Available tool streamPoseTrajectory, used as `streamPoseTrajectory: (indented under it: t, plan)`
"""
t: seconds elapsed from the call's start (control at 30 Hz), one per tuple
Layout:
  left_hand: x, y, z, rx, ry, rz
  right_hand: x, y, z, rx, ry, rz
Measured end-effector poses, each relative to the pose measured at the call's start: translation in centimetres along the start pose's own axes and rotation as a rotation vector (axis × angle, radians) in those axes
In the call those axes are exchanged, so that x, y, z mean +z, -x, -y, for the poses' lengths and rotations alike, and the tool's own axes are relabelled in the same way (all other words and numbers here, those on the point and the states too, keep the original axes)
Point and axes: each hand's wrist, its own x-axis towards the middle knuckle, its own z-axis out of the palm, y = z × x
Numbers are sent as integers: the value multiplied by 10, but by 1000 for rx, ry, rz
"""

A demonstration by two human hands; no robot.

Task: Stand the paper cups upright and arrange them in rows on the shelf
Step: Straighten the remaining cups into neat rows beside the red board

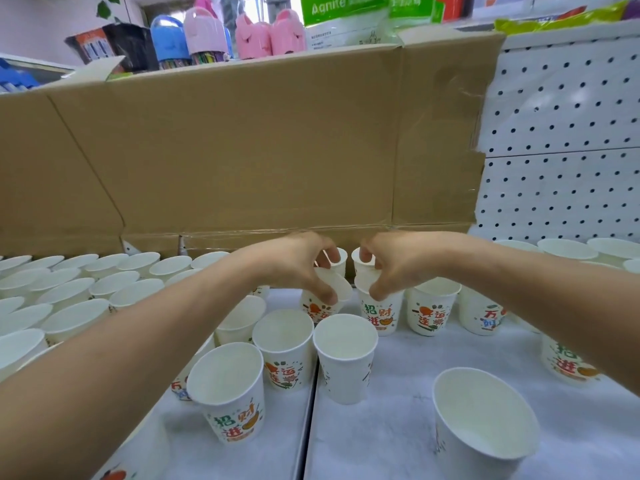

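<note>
Left fingers (327,295) grip a tilted cup (337,284), its axis leaning right; which end faces the camera is unclear. Right fingers (377,291) pinch an upright cup (379,313) just beside it, toward the back of the shelf (398,427). Rows (69,285) stand finished at left. Loose cups (284,344) in front are not yet aligned.

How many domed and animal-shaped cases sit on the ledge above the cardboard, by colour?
Blue domed case: 1
Pink-and-white domed case: 1
Pink animal-shaped cases: 2
Total: 4, counting only those plainly seen.
</note>
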Motion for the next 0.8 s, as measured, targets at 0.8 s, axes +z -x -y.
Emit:
streamPoseTrajectory:
  t: [0.8]
  plan:
    - [1,-2,5,3,6,19,15,-10,-14,-41,-108,-82]
